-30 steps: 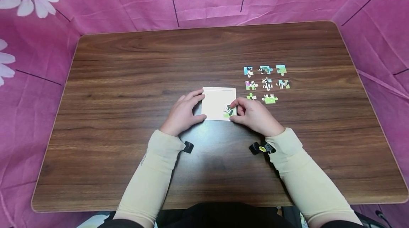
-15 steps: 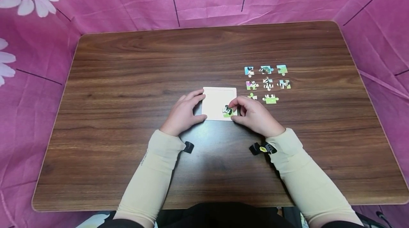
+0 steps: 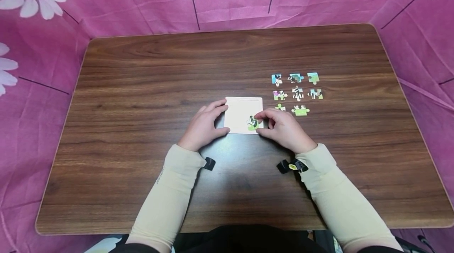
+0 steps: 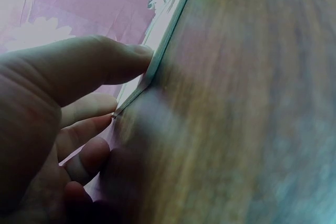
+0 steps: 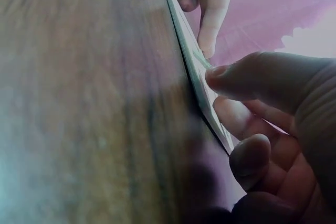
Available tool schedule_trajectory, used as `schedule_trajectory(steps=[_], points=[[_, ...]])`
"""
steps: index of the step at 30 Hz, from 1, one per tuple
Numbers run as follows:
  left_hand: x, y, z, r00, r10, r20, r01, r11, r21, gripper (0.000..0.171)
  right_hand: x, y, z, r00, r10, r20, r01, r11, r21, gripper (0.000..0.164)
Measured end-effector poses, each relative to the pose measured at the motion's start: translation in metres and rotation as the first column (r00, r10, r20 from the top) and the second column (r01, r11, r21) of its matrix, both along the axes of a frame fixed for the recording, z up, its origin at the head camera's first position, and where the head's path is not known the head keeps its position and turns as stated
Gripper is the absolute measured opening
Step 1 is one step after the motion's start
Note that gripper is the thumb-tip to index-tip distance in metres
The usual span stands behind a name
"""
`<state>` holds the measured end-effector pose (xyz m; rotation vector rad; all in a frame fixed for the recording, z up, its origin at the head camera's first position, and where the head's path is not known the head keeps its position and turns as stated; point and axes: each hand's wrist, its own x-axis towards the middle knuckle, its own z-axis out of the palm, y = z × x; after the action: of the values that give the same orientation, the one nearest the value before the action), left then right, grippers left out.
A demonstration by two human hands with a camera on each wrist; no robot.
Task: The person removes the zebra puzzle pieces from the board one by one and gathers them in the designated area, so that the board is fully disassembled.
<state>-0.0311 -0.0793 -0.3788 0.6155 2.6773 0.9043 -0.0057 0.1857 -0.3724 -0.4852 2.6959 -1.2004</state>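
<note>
A white puzzle board (image 3: 235, 115) with a raised border lies flat on the table. My left hand (image 3: 205, 122) holds it along its left side, thumb at the near left corner and fingertips farther up; the left wrist view shows the thumb (image 4: 113, 66) against the board's edge. At the board's near right corner, my right hand (image 3: 283, 127) pinches a green, black and white puzzle piece (image 3: 252, 123) between thumb and index finger. That piece looks slightly tilted over the board. In the right wrist view, the right thumb (image 5: 247, 77) meets the piece's edge, and the fingers hide most of it.
Several loose puzzle pieces (image 3: 298, 93) lie in rows beyond and right of the board; the nearest left one (image 3: 280, 107) is partly covered by the right hand. The brown wooden table (image 3: 159, 75) is bordered by pink flowered cloth (image 3: 230, 12).
The pinched puzzle piece has shifted slightly left and tilted a little within the right fingers. The left hand and the board have stayed in place.
</note>
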Motion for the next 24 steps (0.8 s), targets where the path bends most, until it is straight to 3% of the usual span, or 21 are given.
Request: schedule_trajectory(steps=[24], points=[[0.001,0.001,-0.002,1.0,0.009,-0.001,-0.009,1.0,0.008,0.067,0.003,0.023,-0.004,0.999,-0.034,0.041,0.036,0.999,-0.028,0.028]])
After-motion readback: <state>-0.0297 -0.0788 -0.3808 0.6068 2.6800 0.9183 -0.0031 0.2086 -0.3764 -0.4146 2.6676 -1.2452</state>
